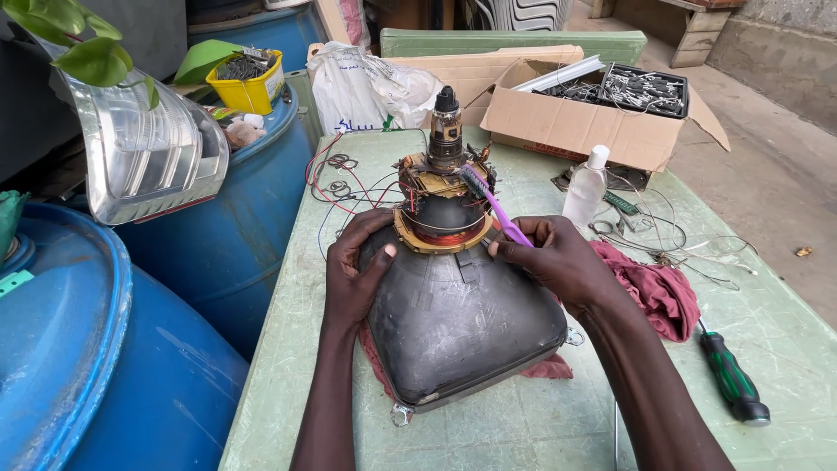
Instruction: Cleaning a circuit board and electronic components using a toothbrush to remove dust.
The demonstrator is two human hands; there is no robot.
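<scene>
A dark picture tube [462, 323] lies face down on a green table [523, 427], its neck pointing up with a copper-wound coil yoke [443, 209] around it. My left hand [356, 266] rests flat against the tube's left shoulder, just below the yoke. My right hand [558, 257] holds a purple toothbrush [493, 205], whose bristle end touches the top right of the yoke. A red cloth [654, 292] lies under the tube and spreads out to the right beneath my right wrist.
A green-handled screwdriver [732, 379] lies at the right. A clear plastic bottle [584, 187], loose wires [689, 249] and an open cardboard box of parts [602, 109] sit behind. Blue drums [131, 366] stand close on the left; a white plastic bag [366, 87] is at the back.
</scene>
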